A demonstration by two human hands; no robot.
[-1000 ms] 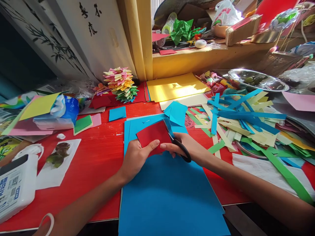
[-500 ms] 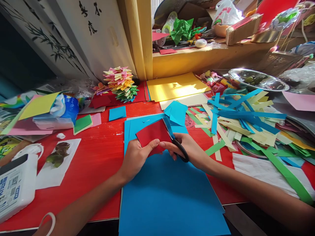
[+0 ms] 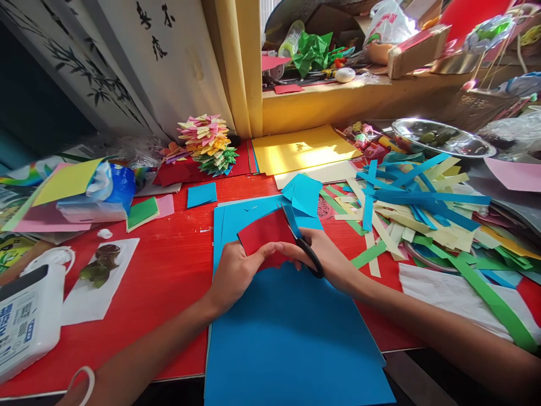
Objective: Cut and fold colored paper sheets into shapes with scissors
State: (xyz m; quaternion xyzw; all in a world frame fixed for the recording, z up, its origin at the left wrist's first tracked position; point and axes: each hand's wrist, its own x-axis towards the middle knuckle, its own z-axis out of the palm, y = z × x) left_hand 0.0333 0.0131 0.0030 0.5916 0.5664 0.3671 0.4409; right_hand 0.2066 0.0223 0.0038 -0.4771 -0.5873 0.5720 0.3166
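Between my hands is a piece of red paper [image 3: 264, 230], raised over large blue sheets [image 3: 291, 332]. My left hand [image 3: 236, 268] pinches its lower left part, thumb on top. My right hand [image 3: 319, 256] is closed on black-handled scissors [image 3: 311, 256], whose blades lie along the paper's right edge and point up and away. The right index fingertip touches the left thumb tip. Just beyond the scissors, smaller folded blue papers [image 3: 302, 194] lie on the sheets.
Cut paper strips [image 3: 422, 197] are heaped at the right, below a metal bowl [image 3: 443, 137]. A folded-paper stack [image 3: 209, 144] stands at the back. At the left are a white box [image 3: 31, 316], a tissue [image 3: 120, 270] and a blue pack [image 3: 120, 189].
The red paper has shifted slightly to the right and tilted a little, with my left hand moving along. The scissor blades appear closer together than before.
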